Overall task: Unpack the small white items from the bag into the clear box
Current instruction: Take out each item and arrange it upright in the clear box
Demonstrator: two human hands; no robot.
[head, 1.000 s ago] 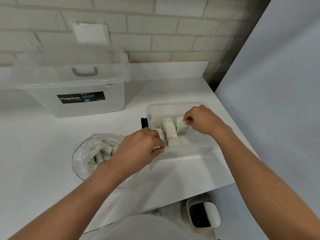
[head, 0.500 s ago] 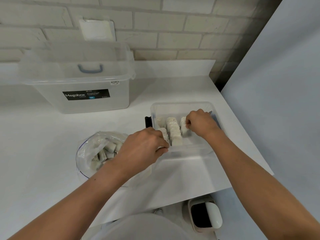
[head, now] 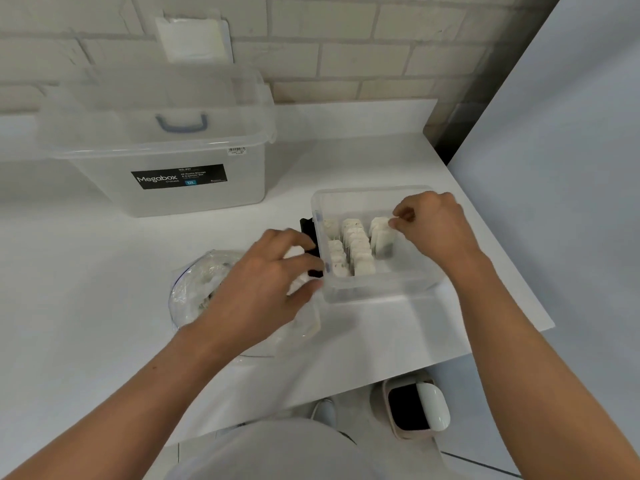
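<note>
The small clear box [head: 381, 289] stands on the white table, with rows of small white items [head: 356, 247] upright inside. My right hand [head: 436, 226] is over the box's right side, its thumb and index fingertips pinching the top of the rightmost white item [head: 381, 237]. My left hand [head: 266, 285] hovers between box and bag with fingers spread and holds nothing; its thumb is close to the box's front left corner. The clear plastic bag [head: 194, 289] lies to the left, partly hidden under that hand, and more white items show dimly inside.
A large clear Megabox storage bin [head: 166, 195] stands at the back left with its lid [head: 156, 98] leaning behind it. A black latch [head: 307, 230] sticks out on the small box's left side. The table edge runs close in front; a small bin [head: 415, 410] sits on the floor.
My left hand has pulled back from the box's left row toward the bag and opened its fingers. My right hand stays at the right-hand row, slightly raised.
</note>
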